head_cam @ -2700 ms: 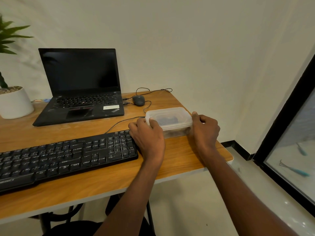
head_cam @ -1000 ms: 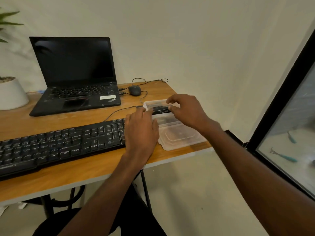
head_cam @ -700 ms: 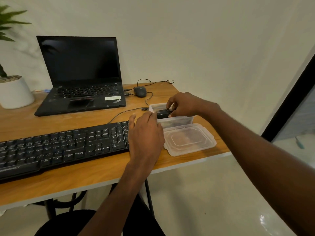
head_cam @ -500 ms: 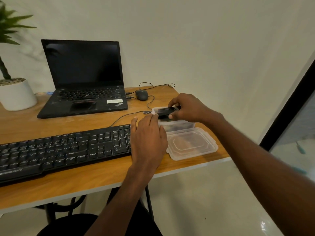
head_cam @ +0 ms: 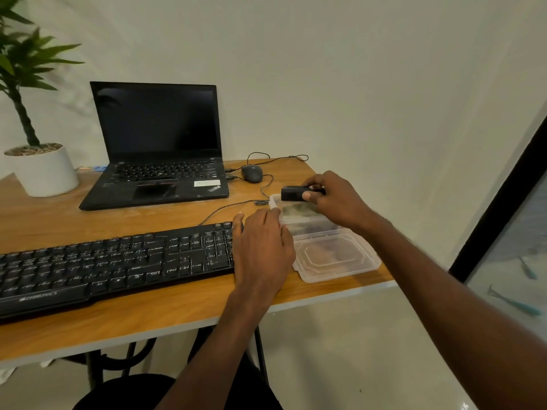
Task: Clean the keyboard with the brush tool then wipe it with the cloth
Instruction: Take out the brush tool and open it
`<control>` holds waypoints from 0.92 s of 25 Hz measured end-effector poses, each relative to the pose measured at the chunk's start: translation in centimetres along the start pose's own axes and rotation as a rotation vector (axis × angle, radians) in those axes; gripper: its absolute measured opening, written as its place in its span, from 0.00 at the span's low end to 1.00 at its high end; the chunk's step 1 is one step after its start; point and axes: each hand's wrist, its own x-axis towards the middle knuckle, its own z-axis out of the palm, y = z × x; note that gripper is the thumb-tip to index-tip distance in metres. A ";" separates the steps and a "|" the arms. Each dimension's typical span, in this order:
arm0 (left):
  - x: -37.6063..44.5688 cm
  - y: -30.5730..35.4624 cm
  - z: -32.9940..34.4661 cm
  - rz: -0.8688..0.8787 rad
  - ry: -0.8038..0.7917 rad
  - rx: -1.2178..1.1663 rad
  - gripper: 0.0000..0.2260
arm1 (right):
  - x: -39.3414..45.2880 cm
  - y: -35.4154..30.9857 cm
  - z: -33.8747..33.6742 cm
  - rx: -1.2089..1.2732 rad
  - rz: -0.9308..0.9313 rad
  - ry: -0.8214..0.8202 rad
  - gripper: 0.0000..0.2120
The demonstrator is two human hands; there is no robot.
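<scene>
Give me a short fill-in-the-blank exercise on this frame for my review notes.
1. The right hand holds the black brush tool above the open plastic ____.
2. The left hand rests at the ____ end of the black keyboard.
3. The clear lid lies on the ____, just in front of the container.
4. The laptop screen is ____.

Missing words: container; right; table; dark
</scene>
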 end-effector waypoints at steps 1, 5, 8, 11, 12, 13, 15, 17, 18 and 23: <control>0.0 0.0 0.0 0.001 0.003 -0.003 0.16 | -0.2 -0.1 -0.1 0.093 0.012 0.057 0.15; 0.1 -0.1 -0.5 -0.025 0.094 -0.099 0.15 | -2.0 -1.5 -0.3 1.161 0.213 0.023 0.18; -0.3 -1.5 -2.2 -0.073 0.200 -0.221 0.14 | -3.9 -3.4 1.0 1.654 0.264 -0.104 0.21; -0.2 -5.2 -5.1 -0.032 0.265 -0.167 0.15 | -5.5 -6.5 3.8 1.745 0.281 -0.152 0.21; 0.0 -6.8 -6.2 -0.031 0.289 -0.127 0.15 | -5.8 -7.6 5.1 1.739 0.271 -0.142 0.20; 0.2 -8.6 -7.4 -0.041 0.310 -0.082 0.15 | -5.8 -9.0 6.4 1.727 0.251 -0.132 0.18; 0.7 -11.4 -9.0 -0.050 0.321 -0.012 0.15 | -5.5 -10.9 8.1 1.542 0.171 -0.069 0.17; 0.5 -13.5 -10.0 -0.060 0.317 0.058 0.15 | -4.8 -12.7 9.8 1.095 0.021 0.029 0.20; 0.2 -13.9 -10.1 -0.059 0.320 0.077 0.15 | -4.4 -13.3 10.5 0.892 -0.087 0.085 0.23; -0.6 -14.2 -9.4 -0.052 0.358 0.096 0.17 | -3.2 -13.8 12.7 0.597 -0.353 0.190 0.33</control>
